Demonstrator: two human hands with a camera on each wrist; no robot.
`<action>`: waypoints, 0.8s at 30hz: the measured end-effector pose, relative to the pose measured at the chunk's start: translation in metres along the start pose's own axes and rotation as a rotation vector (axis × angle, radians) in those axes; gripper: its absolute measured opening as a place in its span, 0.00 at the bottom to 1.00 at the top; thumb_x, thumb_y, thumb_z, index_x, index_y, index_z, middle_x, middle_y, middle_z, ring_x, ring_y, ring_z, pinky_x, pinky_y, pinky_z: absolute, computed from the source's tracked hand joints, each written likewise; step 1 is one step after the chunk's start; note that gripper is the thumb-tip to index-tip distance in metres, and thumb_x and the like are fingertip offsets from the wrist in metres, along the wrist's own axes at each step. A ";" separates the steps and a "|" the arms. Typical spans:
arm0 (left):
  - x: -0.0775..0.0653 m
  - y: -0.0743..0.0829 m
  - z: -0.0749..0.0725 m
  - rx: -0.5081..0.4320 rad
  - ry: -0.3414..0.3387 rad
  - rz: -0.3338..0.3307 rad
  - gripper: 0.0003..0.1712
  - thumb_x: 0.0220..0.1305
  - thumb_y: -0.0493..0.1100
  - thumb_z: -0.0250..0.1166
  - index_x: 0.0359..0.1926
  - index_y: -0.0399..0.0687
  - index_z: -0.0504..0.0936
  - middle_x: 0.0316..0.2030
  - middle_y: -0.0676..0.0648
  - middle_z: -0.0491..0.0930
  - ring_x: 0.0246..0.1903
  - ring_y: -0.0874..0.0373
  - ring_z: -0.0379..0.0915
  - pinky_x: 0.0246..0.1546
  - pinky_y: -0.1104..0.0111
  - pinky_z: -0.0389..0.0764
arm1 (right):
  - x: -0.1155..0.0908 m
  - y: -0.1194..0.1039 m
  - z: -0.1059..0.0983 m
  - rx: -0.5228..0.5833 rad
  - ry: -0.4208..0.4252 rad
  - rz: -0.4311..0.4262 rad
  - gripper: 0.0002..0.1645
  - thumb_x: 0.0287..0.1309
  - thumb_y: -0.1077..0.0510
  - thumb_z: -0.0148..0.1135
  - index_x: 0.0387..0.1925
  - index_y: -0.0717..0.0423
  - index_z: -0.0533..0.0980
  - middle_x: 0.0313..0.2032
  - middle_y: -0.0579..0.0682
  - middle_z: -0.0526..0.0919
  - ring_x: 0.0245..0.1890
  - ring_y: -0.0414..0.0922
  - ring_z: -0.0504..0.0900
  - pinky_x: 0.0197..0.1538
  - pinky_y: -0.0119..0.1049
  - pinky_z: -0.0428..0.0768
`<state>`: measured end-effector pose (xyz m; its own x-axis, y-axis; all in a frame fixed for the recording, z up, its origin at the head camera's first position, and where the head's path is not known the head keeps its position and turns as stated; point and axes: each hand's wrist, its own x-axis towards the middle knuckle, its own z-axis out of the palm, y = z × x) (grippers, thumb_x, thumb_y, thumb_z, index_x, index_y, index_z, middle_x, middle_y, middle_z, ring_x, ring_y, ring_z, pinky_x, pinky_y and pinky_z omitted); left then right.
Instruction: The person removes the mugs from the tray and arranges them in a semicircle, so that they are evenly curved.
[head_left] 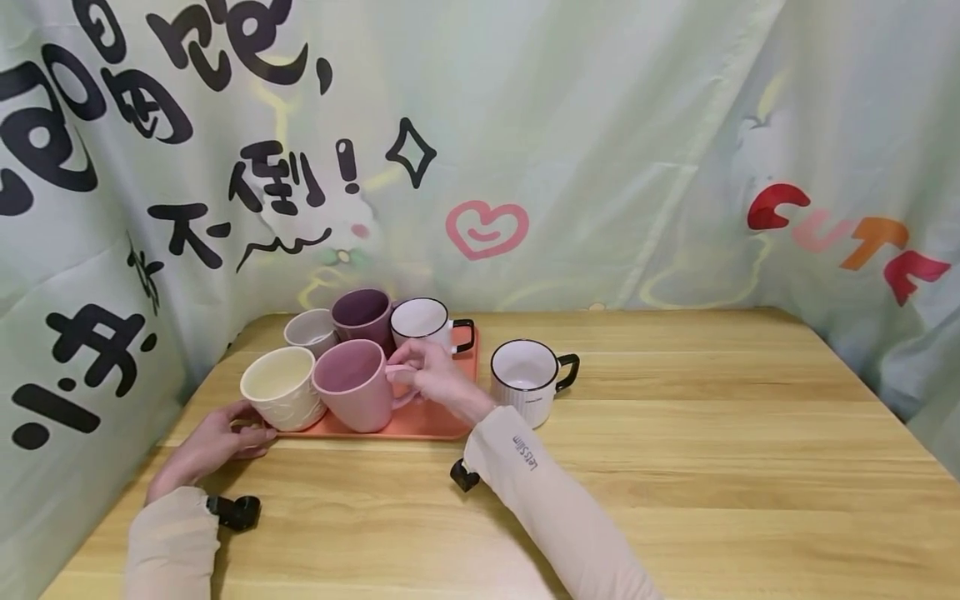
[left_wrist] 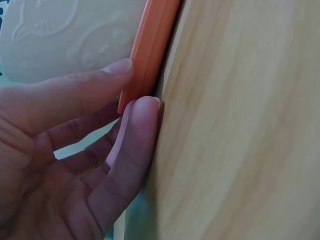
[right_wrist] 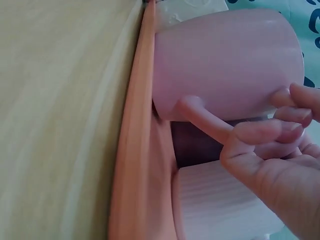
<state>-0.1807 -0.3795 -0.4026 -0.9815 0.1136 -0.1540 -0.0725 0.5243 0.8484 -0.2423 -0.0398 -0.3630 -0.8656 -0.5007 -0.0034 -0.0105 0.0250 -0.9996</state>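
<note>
My right hand (head_left: 438,379) pinches the handle of a pink mug (head_left: 351,392), which stands upright on the front part of a coral-orange tray (head_left: 431,423). In the right wrist view, the handle (right_wrist: 207,120) shows beside the curled fingers. My left hand (head_left: 219,442) holds the tray's front left corner, and in the left wrist view the fingertips lie at the orange rim (left_wrist: 152,50). A cream cup (head_left: 281,387) with a raised pattern sits just above that hand. Behind stand a pale small cup (head_left: 311,331), a purple mug (head_left: 362,315) and a black-rimmed white mug (head_left: 420,319).
Right of the tray, a second black-rimmed white mug (head_left: 523,379) stands on the wooden table (head_left: 712,433), its black handle pointing right. A printed curtain (head_left: 585,150) hangs behind the table and along its sides.
</note>
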 end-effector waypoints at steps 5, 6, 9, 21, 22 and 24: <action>0.002 0.000 0.001 -0.002 -0.006 0.004 0.30 0.68 0.30 0.65 0.61 0.15 0.62 0.49 0.31 0.75 0.37 0.62 0.78 0.39 0.67 0.87 | -0.002 -0.004 -0.007 0.021 0.001 0.030 0.07 0.65 0.69 0.62 0.44 0.65 0.74 0.31 0.51 0.85 0.35 0.63 0.88 0.21 0.29 0.69; 0.002 0.001 0.001 0.000 -0.007 0.003 0.30 0.68 0.30 0.65 0.61 0.15 0.62 0.49 0.31 0.75 0.37 0.62 0.78 0.39 0.67 0.87 | -0.002 -0.005 -0.008 0.031 0.001 0.036 0.07 0.65 0.70 0.62 0.43 0.65 0.74 0.30 0.50 0.85 0.35 0.64 0.87 0.21 0.29 0.68; 0.003 0.002 0.001 0.007 -0.006 0.000 0.30 0.68 0.30 0.65 0.61 0.15 0.62 0.49 0.30 0.75 0.36 0.62 0.78 0.38 0.68 0.87 | -0.003 -0.007 -0.013 0.047 0.002 0.044 0.07 0.64 0.71 0.62 0.42 0.65 0.74 0.27 0.49 0.83 0.34 0.63 0.88 0.21 0.29 0.67; 0.002 0.001 0.001 0.011 -0.005 0.003 0.30 0.68 0.30 0.65 0.62 0.15 0.62 0.48 0.32 0.76 0.36 0.62 0.79 0.38 0.67 0.87 | -0.012 -0.027 -0.019 0.004 0.032 -0.012 0.06 0.61 0.70 0.64 0.39 0.64 0.75 0.23 0.49 0.81 0.22 0.45 0.81 0.20 0.29 0.65; 0.002 0.001 0.001 0.012 -0.004 0.001 0.30 0.68 0.30 0.65 0.62 0.15 0.61 0.48 0.32 0.75 0.36 0.62 0.79 0.38 0.68 0.87 | -0.012 -0.029 -0.019 -0.005 0.037 -0.018 0.06 0.61 0.69 0.64 0.39 0.64 0.75 0.22 0.48 0.80 0.21 0.44 0.78 0.21 0.30 0.65; 0.002 0.000 0.001 0.012 -0.003 -0.003 0.30 0.68 0.30 0.65 0.62 0.15 0.61 0.48 0.31 0.75 0.36 0.63 0.78 0.38 0.68 0.87 | -0.013 -0.033 -0.021 -0.018 0.046 -0.024 0.06 0.60 0.68 0.65 0.37 0.62 0.75 0.21 0.47 0.79 0.20 0.43 0.76 0.21 0.30 0.66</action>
<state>-0.1828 -0.3788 -0.4033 -0.9808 0.1140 -0.1582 -0.0736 0.5349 0.8417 -0.2409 -0.0163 -0.3298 -0.8871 -0.4611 0.0219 -0.0397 0.0290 -0.9988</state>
